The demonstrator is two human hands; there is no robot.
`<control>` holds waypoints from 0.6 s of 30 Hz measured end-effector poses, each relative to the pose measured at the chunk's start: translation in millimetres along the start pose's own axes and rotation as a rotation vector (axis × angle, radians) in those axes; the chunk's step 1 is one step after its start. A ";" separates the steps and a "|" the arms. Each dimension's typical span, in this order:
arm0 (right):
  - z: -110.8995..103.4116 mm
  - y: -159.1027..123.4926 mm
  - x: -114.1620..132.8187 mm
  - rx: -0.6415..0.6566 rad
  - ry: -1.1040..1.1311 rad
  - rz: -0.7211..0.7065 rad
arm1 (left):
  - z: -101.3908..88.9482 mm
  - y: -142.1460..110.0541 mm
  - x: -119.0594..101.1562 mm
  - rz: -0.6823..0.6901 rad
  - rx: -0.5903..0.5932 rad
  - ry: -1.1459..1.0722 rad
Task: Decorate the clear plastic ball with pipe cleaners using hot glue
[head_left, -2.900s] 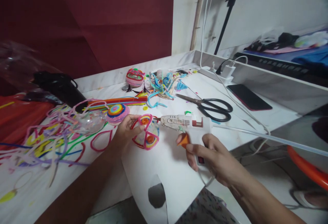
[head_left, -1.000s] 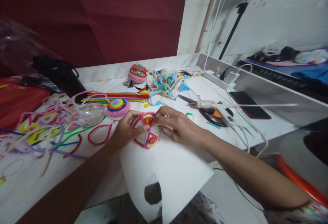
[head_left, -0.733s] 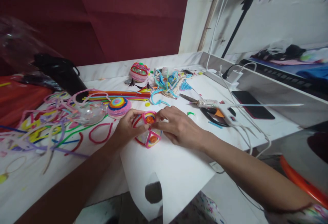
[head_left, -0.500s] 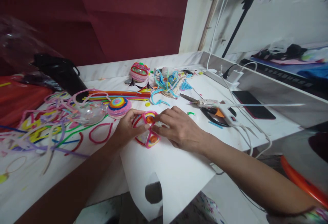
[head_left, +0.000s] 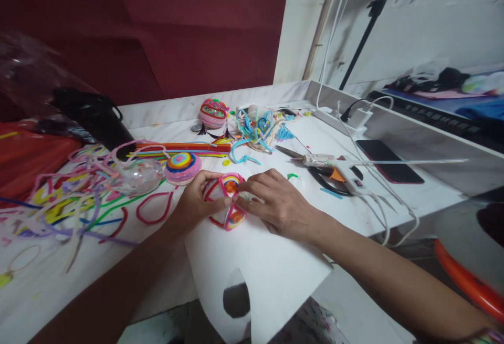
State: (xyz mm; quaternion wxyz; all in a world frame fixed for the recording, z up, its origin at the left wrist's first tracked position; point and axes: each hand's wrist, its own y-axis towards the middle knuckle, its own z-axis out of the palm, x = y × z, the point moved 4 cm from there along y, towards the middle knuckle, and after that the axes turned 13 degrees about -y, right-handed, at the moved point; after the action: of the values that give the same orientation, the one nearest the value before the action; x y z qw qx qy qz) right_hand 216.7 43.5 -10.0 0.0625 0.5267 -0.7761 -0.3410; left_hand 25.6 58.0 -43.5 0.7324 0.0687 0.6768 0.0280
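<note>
Between my hands is a rounded clear craft ball (head_left: 235, 218) edged with pink pipe cleaner, with orange, yellow and blue coils on its panels. My left hand (head_left: 199, 201) grips its left side, the thumb lying across the front. The fingers of my right hand (head_left: 277, 202) are bent and pressed to its right side; whether they pinch a small piece there is hidden. Beneath lies a white paper sheet (head_left: 271, 275) with a hole cut in it, hanging over the table's front edge. Just behind my left hand sits a pink ball half (head_left: 183, 168) topped with coloured rings.
Loose pipe cleaners (head_left: 90, 210) and a clear plastic ball (head_left: 142, 176) cover the left side, near a black bottle (head_left: 94, 118). At the right lie a glue gun (head_left: 346, 168), scissors (head_left: 289, 152), a phone (head_left: 389, 160) and white cables. A finished-looking ball (head_left: 213, 113) stands behind.
Both hands stay on the craft ball with only a slight shift of the right fingers. The view has tilted a little; nothing else has visibly moved.
</note>
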 end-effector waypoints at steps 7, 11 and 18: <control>-7.5 -1.6 -8.7 -0.085 0.368 0.334 | 1.8 -1.7 -1.9 0.017 0.011 0.026; 6.7 -2.6 -28.8 0.087 0.639 0.835 | 2.3 -2.3 -2.3 0.013 0.018 0.045; 34.4 6.4 -37.5 0.313 0.984 1.097 | 4.7 -5.2 -7.7 -0.002 0.012 0.082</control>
State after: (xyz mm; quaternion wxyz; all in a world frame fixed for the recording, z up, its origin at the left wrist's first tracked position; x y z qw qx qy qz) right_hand 212.4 93.0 -22.5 0.4875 0.1589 -0.8489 0.1281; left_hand 29.3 51.5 -36.3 0.7035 0.0711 0.7067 0.0262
